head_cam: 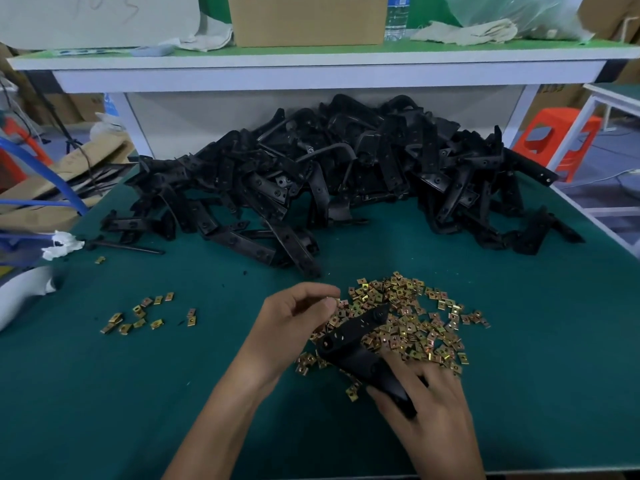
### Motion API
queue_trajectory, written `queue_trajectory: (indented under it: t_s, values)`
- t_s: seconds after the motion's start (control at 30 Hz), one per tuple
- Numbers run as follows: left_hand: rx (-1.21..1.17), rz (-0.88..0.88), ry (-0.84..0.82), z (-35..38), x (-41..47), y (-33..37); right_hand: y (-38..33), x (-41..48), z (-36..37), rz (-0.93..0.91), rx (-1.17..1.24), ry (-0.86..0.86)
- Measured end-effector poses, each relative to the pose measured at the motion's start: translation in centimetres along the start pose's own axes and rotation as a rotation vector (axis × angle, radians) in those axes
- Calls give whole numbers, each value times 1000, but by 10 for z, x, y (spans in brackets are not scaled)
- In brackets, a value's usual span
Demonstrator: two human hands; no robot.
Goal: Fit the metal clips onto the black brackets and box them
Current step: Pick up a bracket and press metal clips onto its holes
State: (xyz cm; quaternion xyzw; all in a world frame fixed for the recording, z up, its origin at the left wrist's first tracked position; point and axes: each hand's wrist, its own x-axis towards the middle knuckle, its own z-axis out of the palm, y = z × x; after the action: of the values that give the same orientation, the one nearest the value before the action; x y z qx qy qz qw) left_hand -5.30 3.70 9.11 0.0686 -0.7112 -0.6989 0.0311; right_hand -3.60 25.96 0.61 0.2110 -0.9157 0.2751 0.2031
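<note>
Right hand point(426, 403) clamped round the near end of a bracket point(356, 336), low over the clip pile point(408, 323) on the green table point(207, 375). Left hand point(291, 323) has its fingers curled together and seems to pinch one clip point(329, 301), tiny. The bracket is bent: gripped arm runs diagonally away-left, free arm points away-right. Risk: the clip slips from the pinch, or seats crooked, as the far end is unsupported.
</note>
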Motion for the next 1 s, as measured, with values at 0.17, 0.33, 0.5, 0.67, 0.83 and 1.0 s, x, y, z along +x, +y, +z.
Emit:
queue_trajectory:
  t_s: [0.17,0.33,0.5,0.67,0.83,1.0]
  values:
    - [110,-33,-43,-1,-5,0,1,-2,0,0,-3,0]
    - [148,-49,-58,-1,-8,1,1,-3,1,14,-10,-7]
    - [183,-78,-30,-2,-11,0,0,-2,-1,4,-19,-29]
    - [333,-88,-6,-5,-12,-3,1,-3,0,-2,-73,-41]
    - [198,-151,-10,-10,-12,-5,2,-2,1,-42,-69,-54]
    - [150,-155,54,-2,-13,-10,1,-1,0,-41,-71,-57]
